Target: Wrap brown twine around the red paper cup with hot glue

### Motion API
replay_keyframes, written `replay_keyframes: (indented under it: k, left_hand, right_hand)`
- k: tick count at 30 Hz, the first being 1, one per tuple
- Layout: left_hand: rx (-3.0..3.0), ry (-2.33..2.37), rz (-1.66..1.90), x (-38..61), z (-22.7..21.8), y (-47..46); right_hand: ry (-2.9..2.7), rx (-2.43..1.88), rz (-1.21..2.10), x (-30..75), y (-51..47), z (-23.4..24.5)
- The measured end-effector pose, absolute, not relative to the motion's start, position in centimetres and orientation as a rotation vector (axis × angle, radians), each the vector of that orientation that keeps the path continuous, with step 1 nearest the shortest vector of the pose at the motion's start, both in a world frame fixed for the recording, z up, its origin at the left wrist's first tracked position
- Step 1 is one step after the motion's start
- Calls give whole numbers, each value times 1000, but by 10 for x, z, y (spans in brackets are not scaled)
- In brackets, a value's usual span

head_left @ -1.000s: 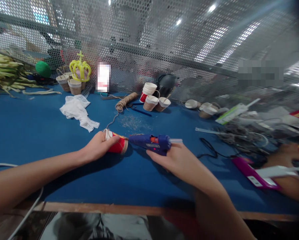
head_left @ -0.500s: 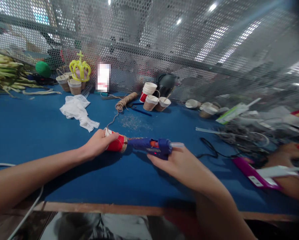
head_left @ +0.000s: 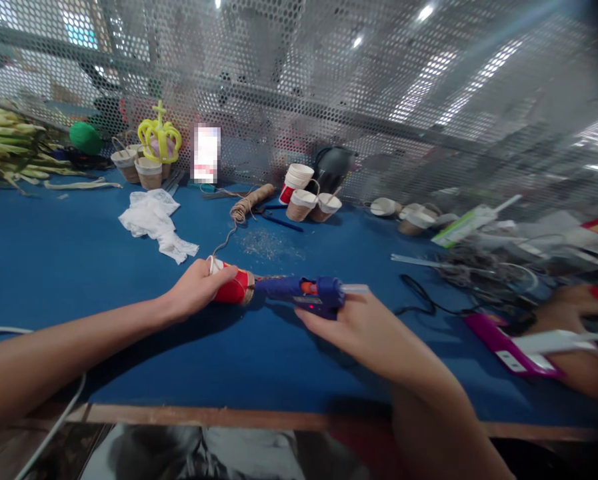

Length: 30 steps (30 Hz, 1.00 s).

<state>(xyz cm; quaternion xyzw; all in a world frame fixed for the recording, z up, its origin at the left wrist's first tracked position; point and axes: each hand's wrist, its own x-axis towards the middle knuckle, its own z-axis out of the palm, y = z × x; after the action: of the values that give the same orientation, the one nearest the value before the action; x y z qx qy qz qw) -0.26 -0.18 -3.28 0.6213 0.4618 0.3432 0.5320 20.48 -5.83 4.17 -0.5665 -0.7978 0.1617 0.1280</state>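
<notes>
Lying on its side, a red paper cup (head_left: 233, 288) with twine wound round its base end is gripped by my left hand (head_left: 199, 287). My right hand (head_left: 356, 323) is wrapped round a blue glue gun (head_left: 303, 292), whose nozzle points left and meets the twine-covered end of the cup. A clear glue stick (head_left: 355, 289) sticks out of the gun's back, and a small red light glows on its side. From the cup a strand of twine runs up to a twine roll (head_left: 253, 202) on the blue table (head_left: 189, 360).
Behind lie a white cloth (head_left: 156, 220), blue-handled pliers (head_left: 283, 220), a stack of paper cups (head_left: 297, 179) and several twine-wrapped cups (head_left: 301, 205). A purple power strip (head_left: 511, 350) is at the right, beside another person's arm (head_left: 573, 320). A perforated metal screen (head_left: 279, 87) closes off the back.
Almost nothing differs. Both hands, the cup and the glue gun hold the same position, with the nozzle still at the cup's end.
</notes>
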Motion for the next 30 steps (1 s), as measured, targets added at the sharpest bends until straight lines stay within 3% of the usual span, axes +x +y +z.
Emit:
replay_keyframes:
  k: [8,30]
  left_hand:
    - [1642,1058,817,-4,-36,-5]
    - [1775,1022,814,-4,-34,-13]
  right_hand:
    - [-2327,-1678,313,205,-54,41]
    - [-2209,-1759,485,203,-51,41]
